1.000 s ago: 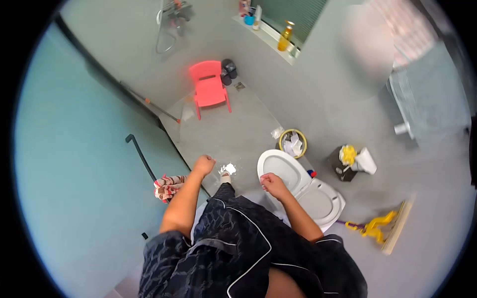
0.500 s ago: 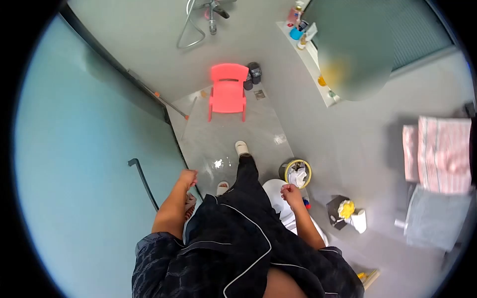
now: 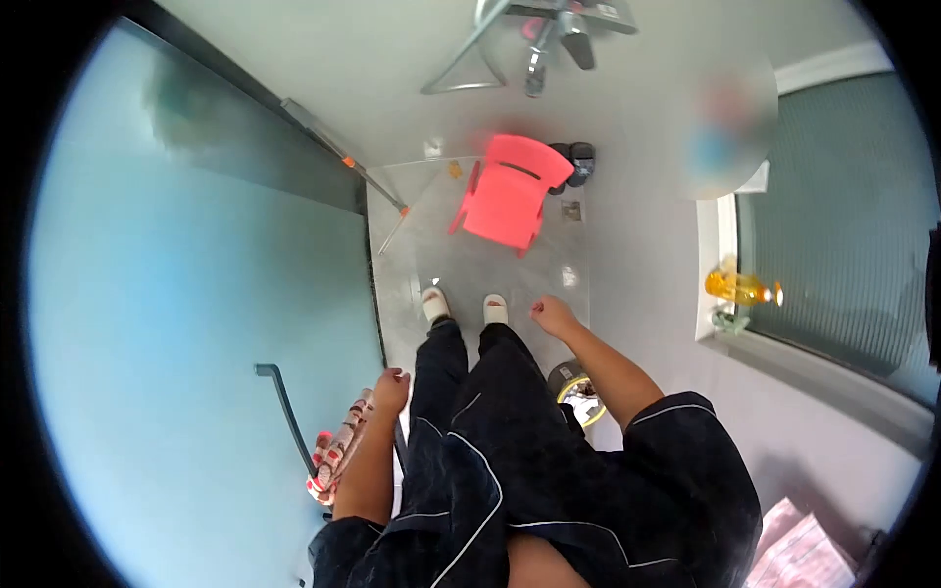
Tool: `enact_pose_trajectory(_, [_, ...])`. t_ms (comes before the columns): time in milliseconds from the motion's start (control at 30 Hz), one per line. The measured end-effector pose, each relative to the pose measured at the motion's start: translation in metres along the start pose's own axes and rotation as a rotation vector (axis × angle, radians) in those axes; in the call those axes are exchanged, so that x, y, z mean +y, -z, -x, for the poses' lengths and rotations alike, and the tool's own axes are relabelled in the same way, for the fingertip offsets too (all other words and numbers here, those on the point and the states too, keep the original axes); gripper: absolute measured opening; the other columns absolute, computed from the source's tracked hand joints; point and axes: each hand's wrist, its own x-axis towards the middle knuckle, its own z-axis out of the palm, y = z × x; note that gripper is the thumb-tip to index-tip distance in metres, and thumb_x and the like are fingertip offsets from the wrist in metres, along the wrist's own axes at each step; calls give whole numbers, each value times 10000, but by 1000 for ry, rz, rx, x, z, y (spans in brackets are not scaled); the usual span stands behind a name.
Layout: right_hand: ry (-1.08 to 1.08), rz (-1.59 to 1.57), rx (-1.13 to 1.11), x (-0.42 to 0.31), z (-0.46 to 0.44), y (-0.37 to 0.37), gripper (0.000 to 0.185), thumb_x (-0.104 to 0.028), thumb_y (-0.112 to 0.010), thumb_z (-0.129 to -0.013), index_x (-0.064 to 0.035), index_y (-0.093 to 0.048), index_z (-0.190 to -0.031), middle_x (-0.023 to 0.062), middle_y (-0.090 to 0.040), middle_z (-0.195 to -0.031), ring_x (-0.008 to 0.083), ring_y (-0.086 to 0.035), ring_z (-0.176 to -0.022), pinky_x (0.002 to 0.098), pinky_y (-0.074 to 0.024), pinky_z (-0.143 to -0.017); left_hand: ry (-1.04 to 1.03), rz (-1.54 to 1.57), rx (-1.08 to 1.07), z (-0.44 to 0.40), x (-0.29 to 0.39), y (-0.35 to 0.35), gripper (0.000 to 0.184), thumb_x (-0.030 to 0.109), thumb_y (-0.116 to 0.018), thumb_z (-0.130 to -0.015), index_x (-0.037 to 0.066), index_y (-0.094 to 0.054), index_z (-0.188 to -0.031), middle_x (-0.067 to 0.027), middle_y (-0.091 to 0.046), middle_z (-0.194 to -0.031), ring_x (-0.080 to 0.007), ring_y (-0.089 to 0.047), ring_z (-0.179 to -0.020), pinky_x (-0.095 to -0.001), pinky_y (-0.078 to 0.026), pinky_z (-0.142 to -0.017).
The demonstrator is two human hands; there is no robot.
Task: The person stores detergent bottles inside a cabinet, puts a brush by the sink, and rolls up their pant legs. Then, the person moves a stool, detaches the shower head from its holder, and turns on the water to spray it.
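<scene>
My left hand (image 3: pixel 392 390) hangs low beside the frosted glass door, its fingers curled and nothing seen in them. Close to that forearm is a pink and red patterned cloth (image 3: pixel 340 446). Over the floor, my right hand (image 3: pixel 555 318) is held out in a loose fist, with no object showing in it. Ahead of both hands, touching neither, stands a small red plastic chair (image 3: pixel 512 201), turned at an angle. My feet wear white slippers (image 3: pixel 496 310) and stand on the grey floor short of the chair.
Dark slippers (image 3: pixel 581 164) lie behind the chair near a floor drain (image 3: pixel 571 211). A long pole (image 3: pixel 348 162) leans at the left. The shower tap (image 3: pixel 573 39) is on the far wall. At right are a bin (image 3: pixel 582 400) and a yellow bottle (image 3: pixel 737 287) on the windowsill.
I have stepped forward, and my left foot is now about level with my right. The chair appears further right and rotated. The toilet has left the view; my right hand reaches further forward.
</scene>
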Motion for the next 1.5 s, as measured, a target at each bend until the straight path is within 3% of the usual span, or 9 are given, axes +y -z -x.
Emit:
enact_pose_trajectory(333, [145,304,-56,-86,-256,-86,228,-263,-693,-840,-43,-706,-896,186,-707,-942,357,-677,-949,473,-529,-816,-41,-4,-41,-96,32,-12,409,222,-690,-899,24,-610,-1248,-238,-593,-1230,-418,-593,-1123,-482,-497,-966])
enact_pose_trajectory(433, [263,518,-83,-91,-353,-131,241,-262,-671,-853,-34,-693,-929,205,-687,-1001,362,-654,-1015,486,-521,-840,-81,34,138,-140,34,-32,483,192,-704,-886,3,-550,-1303,-237,-537,-1288,-438,-534,-1192,-496,-450,-1028])
enact_pose_trajectory(600, [267,606,-112,-74,-530,-208,316,-235,-633,-863,-20,-686,-1088,255,-644,-1148,381,-638,-1092,492,-520,-934,-50,100,223,-214,31,-67,585,243,-683,-914,-57,-474,-1370,-351,-441,-1400,-514,-442,-1299,-543,-360,-1113])
enact_pose_trajectory(833, [58,647,64,-5,-710,-277,479,-271,-603,-904,-54,-578,-1330,277,-518,-1354,438,-583,-1175,503,-496,-1013,41,42,236,-244,32,-83,577,305,-651,-931,-56,-482,-1348,-320,-425,-1436,-490,-439,-1310,-548,-357,-1101])
enact_pose_trajectory(967, [68,657,84,1,-745,-280,525,-284,-593,-912,-86,-544,-1396,284,-435,-1467,441,-559,-1233,498,-472,-1052,32,66,224,-253,32,-83,548,298,-582,-978,-87,-458,-1347,-334,-409,-1425,-510,-416,-1324,-584,-328,-1115])
enact_pose_trajectory(1067, [-52,493,-28,6,-774,-281,548,-242,-546,-919,14,-508,-1402,318,-385,-1504,474,-510,-1288,520,-373,-1126,27,64,229,-259,37,-79,536,282,-586,-978,-96,-455,-1336,-343,-416,-1404,-505,-430,-1308,-578,-330,-1113])
enact_pose_trajectory(1267, [113,455,-2,-19,-713,-247,683,-350,-674,-901,38,-485,-1430,280,-567,-1375,408,-559,-1273,474,-436,-1073,47,87,332,-250,42,-80,521,227,-660,-923,-62,-495,-1323,-324,-441,-1408,-494,-445,-1303,-541,-357,-1106])
enact_pose_trajectory(1400, [23,-552,-160,-43,-598,-208,543,-338,-713,-931,35,-618,-1314,123,-685,-1226,204,-609,-1162,357,-469,-974,51,65,357,-239,56,-79,506,186,-688,-904,-30,-515,-1327,-315,-447,-1414,-486,-451,-1295,-522,-369,-1098])
enact_pose_trajectory(1500, [-147,-813,-359,-134,-464,-106,512,-350,-718,-942,0,-642,-1307,62,-683,-1188,163,-603,-1095,322,-468,-938,10,49,332,-211,65,-84,494,170,-701,-887,-21,-531,-1309,-298,-476,-1390,-481,-469,-1275,-525,-378,-1092])
